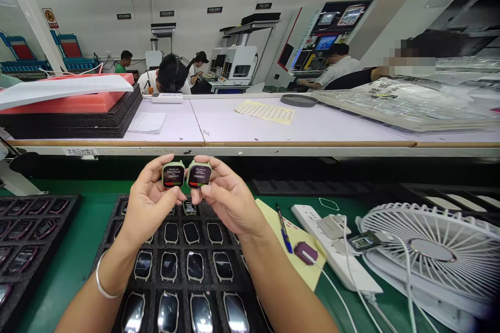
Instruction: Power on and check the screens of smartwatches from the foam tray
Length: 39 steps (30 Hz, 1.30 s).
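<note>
My left hand [153,197] is closed around a light green smartwatch body [173,175] with no strap. A second such smartwatch body [199,175] is gripped in my right hand [227,195], side by side with the first. Both screens are lit with small white text and a red and green bar at the bottom. Beneath my hands lies a black foam tray [156,265] whose compartments hold rows of watch bodies with mostly dark screens. My forearms cover parts of that tray.
Another foam tray [42,265] of purple-rimmed watches lies left. On the right are a pen [284,229], a purple device [306,253] on a cable, a power strip [339,255] and a white fan [429,255]. A shelf [219,135] crosses ahead, carrying foam sheets [74,109]. Several people sit beyond.
</note>
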Each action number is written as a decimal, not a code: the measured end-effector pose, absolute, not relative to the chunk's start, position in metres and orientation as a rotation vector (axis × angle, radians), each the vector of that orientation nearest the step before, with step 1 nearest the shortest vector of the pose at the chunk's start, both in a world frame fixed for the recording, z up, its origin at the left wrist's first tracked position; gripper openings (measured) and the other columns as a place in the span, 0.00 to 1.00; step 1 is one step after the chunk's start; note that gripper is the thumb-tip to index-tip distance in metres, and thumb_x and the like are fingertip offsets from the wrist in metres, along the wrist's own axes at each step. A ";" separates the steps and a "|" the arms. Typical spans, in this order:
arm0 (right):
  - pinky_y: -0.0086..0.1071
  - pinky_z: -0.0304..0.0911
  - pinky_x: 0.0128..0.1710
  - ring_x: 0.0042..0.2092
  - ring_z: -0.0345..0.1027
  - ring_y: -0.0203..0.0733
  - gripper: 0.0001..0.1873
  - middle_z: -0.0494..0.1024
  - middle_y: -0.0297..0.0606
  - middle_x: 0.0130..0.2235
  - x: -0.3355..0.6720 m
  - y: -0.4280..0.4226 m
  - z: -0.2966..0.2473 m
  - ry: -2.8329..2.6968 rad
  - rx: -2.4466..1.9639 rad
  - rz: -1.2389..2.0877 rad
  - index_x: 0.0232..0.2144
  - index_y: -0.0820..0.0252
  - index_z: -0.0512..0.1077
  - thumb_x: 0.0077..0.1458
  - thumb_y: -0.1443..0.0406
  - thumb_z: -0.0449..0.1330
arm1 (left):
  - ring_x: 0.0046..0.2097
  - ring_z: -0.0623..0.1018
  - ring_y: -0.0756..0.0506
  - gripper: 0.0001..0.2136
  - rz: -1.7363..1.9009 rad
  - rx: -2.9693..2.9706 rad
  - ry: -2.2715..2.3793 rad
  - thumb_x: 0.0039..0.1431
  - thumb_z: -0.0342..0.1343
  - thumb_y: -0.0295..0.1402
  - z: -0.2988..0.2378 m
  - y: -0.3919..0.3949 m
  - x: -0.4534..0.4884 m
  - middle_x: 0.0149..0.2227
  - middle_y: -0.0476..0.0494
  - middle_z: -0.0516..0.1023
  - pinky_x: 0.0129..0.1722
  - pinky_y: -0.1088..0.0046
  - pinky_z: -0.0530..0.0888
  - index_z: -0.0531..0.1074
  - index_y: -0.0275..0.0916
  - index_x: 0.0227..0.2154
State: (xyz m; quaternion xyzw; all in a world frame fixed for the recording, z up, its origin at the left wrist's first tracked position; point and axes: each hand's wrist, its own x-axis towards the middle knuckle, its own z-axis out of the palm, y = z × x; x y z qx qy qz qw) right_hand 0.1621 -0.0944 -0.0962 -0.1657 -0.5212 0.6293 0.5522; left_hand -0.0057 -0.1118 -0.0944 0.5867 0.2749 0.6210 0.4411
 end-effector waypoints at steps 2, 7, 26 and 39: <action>0.33 0.68 0.32 0.28 0.71 0.34 0.22 0.76 0.31 0.35 0.163 -0.095 -0.096 -1.251 -0.390 1.472 0.50 0.53 0.70 0.51 0.70 0.63 | 0.31 0.79 0.55 0.22 1.547 1.462 0.684 0.58 0.59 0.22 -0.094 -0.112 -0.006 0.44 0.48 0.77 0.32 0.80 0.79 0.70 0.45 0.54; 0.34 0.68 0.32 0.29 0.71 0.34 0.22 0.76 0.32 0.36 0.163 -0.094 -0.097 -1.276 -0.393 1.448 0.50 0.54 0.69 0.52 0.69 0.63 | 0.30 0.79 0.55 0.22 1.554 1.469 0.684 0.58 0.59 0.21 -0.094 -0.113 -0.005 0.43 0.49 0.77 0.32 0.81 0.79 0.70 0.46 0.54; 0.31 0.69 0.32 0.29 0.73 0.32 0.22 0.75 0.29 0.34 0.163 -0.096 -0.096 -1.278 -0.360 1.456 0.50 0.54 0.71 0.53 0.71 0.62 | 0.30 0.79 0.54 0.22 1.546 1.503 0.718 0.57 0.59 0.22 -0.093 -0.116 -0.005 0.42 0.47 0.77 0.31 0.79 0.79 0.69 0.45 0.54; 0.32 0.70 0.33 0.29 0.72 0.33 0.21 0.75 0.31 0.35 0.163 -0.097 -0.096 -1.296 -0.382 1.448 0.50 0.52 0.71 0.53 0.70 0.62 | 0.29 0.77 0.54 0.19 1.583 1.502 0.748 0.56 0.62 0.26 -0.091 -0.116 -0.003 0.39 0.47 0.77 0.30 0.77 0.80 0.71 0.43 0.51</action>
